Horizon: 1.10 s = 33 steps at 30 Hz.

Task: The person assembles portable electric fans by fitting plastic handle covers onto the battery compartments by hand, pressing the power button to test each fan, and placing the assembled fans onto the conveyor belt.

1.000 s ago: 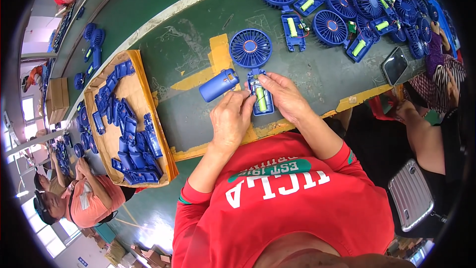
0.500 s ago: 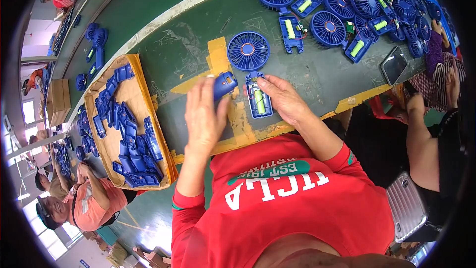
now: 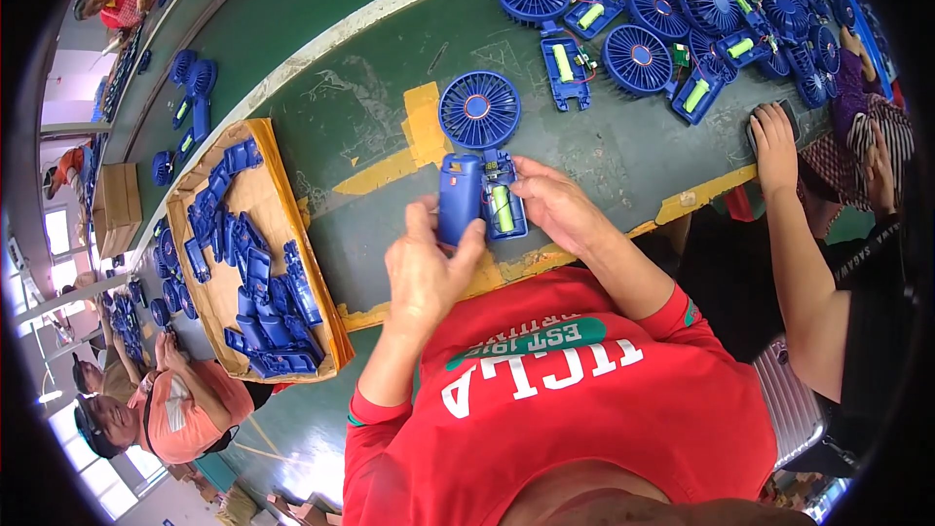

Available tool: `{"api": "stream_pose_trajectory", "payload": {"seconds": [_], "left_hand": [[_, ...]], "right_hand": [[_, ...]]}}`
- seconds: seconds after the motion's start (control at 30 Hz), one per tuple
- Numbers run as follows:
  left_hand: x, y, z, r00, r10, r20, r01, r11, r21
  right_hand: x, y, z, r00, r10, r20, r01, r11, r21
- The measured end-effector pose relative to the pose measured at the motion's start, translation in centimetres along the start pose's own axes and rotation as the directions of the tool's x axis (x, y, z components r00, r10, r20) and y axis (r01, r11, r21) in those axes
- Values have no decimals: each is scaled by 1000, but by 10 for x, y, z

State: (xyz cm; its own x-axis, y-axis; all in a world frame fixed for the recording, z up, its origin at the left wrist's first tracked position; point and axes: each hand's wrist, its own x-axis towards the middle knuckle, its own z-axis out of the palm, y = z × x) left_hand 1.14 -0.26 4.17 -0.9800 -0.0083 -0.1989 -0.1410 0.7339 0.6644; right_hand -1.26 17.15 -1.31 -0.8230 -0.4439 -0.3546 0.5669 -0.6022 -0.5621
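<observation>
A blue handheld fan (image 3: 478, 110) lies on the green workbench with its round head away from me. Its handle is uncovered, showing a yellow-green battery (image 3: 502, 208) and thin wires. My right hand (image 3: 557, 197) grips the handle's right side between thumb and fingers. In my left hand (image 3: 435, 258) is a smooth blue handle cover (image 3: 459, 199), with a small cut-out near its far end. The cover stands upright along the left of the uncovered handle, close beside it; whether they touch I cannot tell.
On my left stands a cardboard tray (image 3: 331, 317) holding many blue covers. Uncovered fans (image 3: 638, 58) are heaped at the far right. At the right edge a co-worker's hand (image 3: 774, 141) rests over a dark phone. Other people sit along the left side.
My left hand has brought the cover right and nearer to me, from beside the fan's neck to alongside the handle. The co-worker's hand has come onto the phone.
</observation>
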Motion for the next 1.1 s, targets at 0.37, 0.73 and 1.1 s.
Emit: {"api": "stream_pose_trajectory", "payload": {"seconds": [0.37, 0.73, 1.1], "left_hand": [[-5, 16, 22, 973, 229, 6, -224, 949, 223], [-4, 12, 23, 963, 266, 31, -263, 916, 304], [-2, 0, 27, 923, 385, 4, -368, 881, 297]], "right_hand": [[-5, -3, 7, 1000, 19, -4, -20, 995, -98], [-8, -7, 17, 999, 13, 35, -7, 987, -161], [-8, -1, 14, 996, -26, 83, 46, 971, -236]]}}
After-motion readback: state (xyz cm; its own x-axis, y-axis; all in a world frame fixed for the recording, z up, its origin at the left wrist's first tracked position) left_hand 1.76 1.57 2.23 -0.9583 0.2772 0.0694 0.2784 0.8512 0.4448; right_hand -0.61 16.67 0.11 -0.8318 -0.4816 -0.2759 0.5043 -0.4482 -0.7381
